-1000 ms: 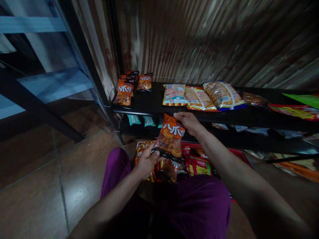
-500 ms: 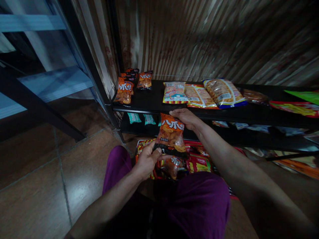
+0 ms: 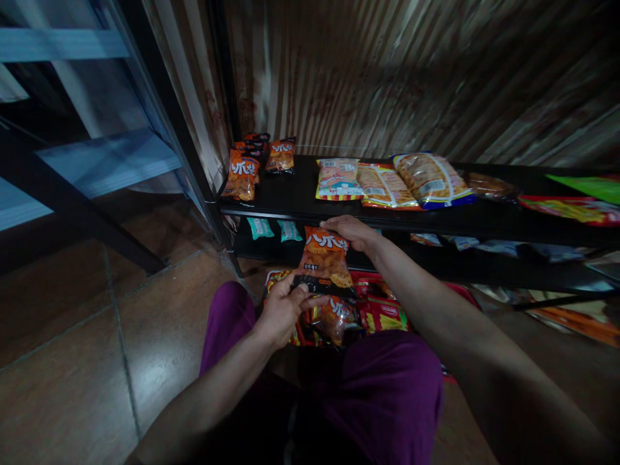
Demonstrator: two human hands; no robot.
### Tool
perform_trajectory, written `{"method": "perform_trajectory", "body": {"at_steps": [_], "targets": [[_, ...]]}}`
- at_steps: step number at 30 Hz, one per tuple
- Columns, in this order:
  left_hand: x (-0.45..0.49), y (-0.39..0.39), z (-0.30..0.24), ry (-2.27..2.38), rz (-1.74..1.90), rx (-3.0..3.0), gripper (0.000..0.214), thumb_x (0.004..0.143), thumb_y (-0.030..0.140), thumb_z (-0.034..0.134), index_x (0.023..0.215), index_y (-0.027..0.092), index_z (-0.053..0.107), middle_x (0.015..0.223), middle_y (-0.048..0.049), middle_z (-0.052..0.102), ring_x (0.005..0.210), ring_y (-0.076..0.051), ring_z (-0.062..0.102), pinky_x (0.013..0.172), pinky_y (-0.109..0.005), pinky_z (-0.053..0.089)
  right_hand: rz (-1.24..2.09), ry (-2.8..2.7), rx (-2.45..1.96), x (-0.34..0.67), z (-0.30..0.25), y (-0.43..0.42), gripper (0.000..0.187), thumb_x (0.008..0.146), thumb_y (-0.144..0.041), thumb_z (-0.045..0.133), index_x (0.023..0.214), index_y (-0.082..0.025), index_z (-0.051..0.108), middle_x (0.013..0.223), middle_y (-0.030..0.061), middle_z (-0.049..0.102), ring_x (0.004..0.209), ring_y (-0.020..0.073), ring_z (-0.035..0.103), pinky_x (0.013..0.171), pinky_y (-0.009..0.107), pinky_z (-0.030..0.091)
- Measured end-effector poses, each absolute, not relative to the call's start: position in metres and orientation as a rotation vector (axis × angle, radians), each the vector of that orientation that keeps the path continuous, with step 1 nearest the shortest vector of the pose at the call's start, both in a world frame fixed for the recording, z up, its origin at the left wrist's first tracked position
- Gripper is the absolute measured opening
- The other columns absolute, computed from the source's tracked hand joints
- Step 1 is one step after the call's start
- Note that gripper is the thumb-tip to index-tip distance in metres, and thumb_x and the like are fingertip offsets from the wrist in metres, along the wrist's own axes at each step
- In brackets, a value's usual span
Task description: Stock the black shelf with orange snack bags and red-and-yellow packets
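An orange and black snack bag (image 3: 325, 261) is held between my two hands in front of the shelf. My left hand (image 3: 283, 313) is closed on its lower left corner, thumb on top. At the bag's upper right edge my right hand (image 3: 351, 231) grips it, with some fingers hidden behind. Below it, a second orange snack bag (image 3: 336, 316) lies on other packets in a red tray (image 3: 458, 294). A red and yellow packet (image 3: 385, 315) lies beside that bag. Several matching orange bags (image 3: 242, 177) stand at the left end of the black upper shelf (image 3: 290, 200).
Along the upper shelf lie a pale cartoon bag (image 3: 338, 179), clear-fronted snack bags (image 3: 431, 181) and a green packet (image 3: 588, 188). Small teal packets (image 3: 260, 227) sit on the lower shelf. A dark metal frame (image 3: 169, 116) rises at the left, and a striped curtain (image 3: 387, 77) hangs behind.
Both hands have shifted slightly left with the orange snack bag, and its top edge has dropped a little. Both hands keep hold of it.
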State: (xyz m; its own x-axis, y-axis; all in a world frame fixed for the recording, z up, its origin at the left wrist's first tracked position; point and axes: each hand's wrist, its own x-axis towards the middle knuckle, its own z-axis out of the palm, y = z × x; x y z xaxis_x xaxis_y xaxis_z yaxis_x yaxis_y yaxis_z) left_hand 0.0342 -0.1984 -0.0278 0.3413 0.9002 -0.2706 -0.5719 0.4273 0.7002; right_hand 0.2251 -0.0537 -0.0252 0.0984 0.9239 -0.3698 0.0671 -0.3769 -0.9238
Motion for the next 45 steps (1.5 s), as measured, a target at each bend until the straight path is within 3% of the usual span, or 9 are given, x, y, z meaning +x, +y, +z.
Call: {"method": "perform_trajectory", "body": {"at_steps": [4, 7, 11, 16, 23, 30, 36, 41, 45], "targets": [[0.036, -0.196, -0.031, 0.744, 1.134, 0.514, 0.027, 0.071, 0.026, 0.074, 0.093, 0.015, 0.066, 0.095, -0.0054, 0.068, 0.098, -0.024, 0.066, 0.098, -0.049, 0.047, 1.238, -0.881, -1.491, 0.227, -0.023, -0.059, 0.021, 0.073, -0.039, 0.075, 0.072, -0.019, 0.068, 0.069, 0.0018, 0.071, 0.058, 0.0123, 0.062, 0.056, 0.022, 0.050], [0.036, -0.194, -0.034, 0.742, 1.253, 0.478, 0.034, 0.073, 0.026, 0.072, 0.105, 0.018, 0.063, 0.104, -0.0038, 0.067, 0.098, -0.022, 0.065, 0.099, -0.047, 0.047, 1.211, -0.672, -1.401, 0.226, -0.018, -0.088, 0.035, 0.078, -0.056, 0.064, 0.080, -0.021, 0.068, 0.075, 0.0044, 0.072, 0.068, 0.0155, 0.066, 0.064, 0.026, 0.053], [0.045, -0.192, -0.041, 0.740, 1.351, 0.428, 0.045, 0.075, 0.025, 0.070, 0.118, 0.022, 0.057, 0.114, -0.0038, 0.063, 0.102, -0.021, 0.063, 0.098, -0.042, 0.048, 1.464, -0.703, -1.271, 0.209, -0.020, -0.151, 0.050, 0.071, -0.067, 0.064, 0.084, -0.019, 0.071, 0.083, 0.0089, 0.073, 0.079, 0.0202, 0.068, 0.069, 0.029, 0.054], [0.065, -0.197, -0.053, 0.787, 1.383, 0.452, 0.056, 0.078, 0.028, 0.067, 0.130, 0.026, 0.048, 0.124, -0.0038, 0.060, 0.107, -0.019, 0.061, 0.096, -0.035, 0.049, 1.344, -0.706, -1.167, 0.181, -0.032, -0.190, 0.043, 0.056, -0.044, 0.085, 0.092, -0.026, 0.071, 0.089, 0.0003, 0.072, 0.075, 0.0149, 0.065, 0.071, 0.026, 0.052], [0.057, -0.191, -0.048, 0.839, 1.253, 0.416, 0.060, 0.070, 0.026, 0.075, 0.125, 0.024, 0.051, 0.119, -0.0048, 0.065, 0.107, -0.022, 0.062, 0.095, -0.036, 0.047, 1.233, -0.629, -1.224, 0.180, -0.037, -0.188, 0.040, 0.053, -0.029, 0.086, 0.090, -0.026, 0.072, 0.086, -0.0023, 0.072, 0.077, 0.0145, 0.063, 0.072, 0.026, 0.051], [0.049, -0.169, -0.036, 0.858, 1.241, 0.269, 0.041, 0.063, 0.036, 0.081, 0.095, 0.020, 0.061, 0.095, -0.0043, 0.071, 0.084, -0.020, 0.069, 0.079, -0.035, 0.054, 1.268, -0.750, -1.264, 0.184, -0.044, -0.198, 0.045, 0.058, -0.033, 0.082, 0.102, -0.027, 0.072, 0.097, -0.0002, 0.074, 0.090, 0.0202, 0.065, 0.084, 0.035, 0.050], [0.043, -0.150, -0.046, 0.833, 1.343, 0.312, 0.045, 0.060, 0.037, 0.083, 0.094, 0.020, 0.060, 0.086, -0.0025, 0.070, 0.077, -0.017, 0.067, 0.076, -0.031, 0.053, 1.286, -0.685, -1.320, 0.191, -0.042, -0.211, 0.047, 0.055, -0.033, 0.084, 0.101, -0.028, 0.072, 0.092, 0.0002, 0.074, 0.079, 0.0198, 0.067, 0.071, 0.032, 0.053], [0.027, -0.120, -0.051, 0.972, 1.499, 0.458, 0.068, 0.058, 0.028, 0.085, 0.119, 0.029, 0.054, 0.091, 0.0019, 0.067, 0.080, -0.014, 0.065, 0.077, -0.028, 0.050, 1.305, -0.665, -1.272, 0.197, -0.038, -0.221, 0.042, 0.055, -0.034, 0.086, 0.095, -0.029, 0.074, 0.091, 0.0011, 0.075, 0.079, 0.0198, 0.068, 0.072, 0.032, 0.054], [0.014, -0.104, -0.047, 0.981, 1.322, 0.714, 0.044, 0.057, 0.034, 0.084, 0.097, 0.020, 0.070, 0.082, 0.0000, 0.068, 0.073, -0.012, 0.061, 0.071, -0.024, 0.048, 1.294, -0.735, -1.290, 0.204, -0.037, -0.222, 0.041, 0.056, -0.036, 0.086, 0.094, -0.028, 0.074, 0.090, 0.0017, 0.075, 0.076, 0.0189, 0.068, 0.070, 0.031, 0.054]]}}
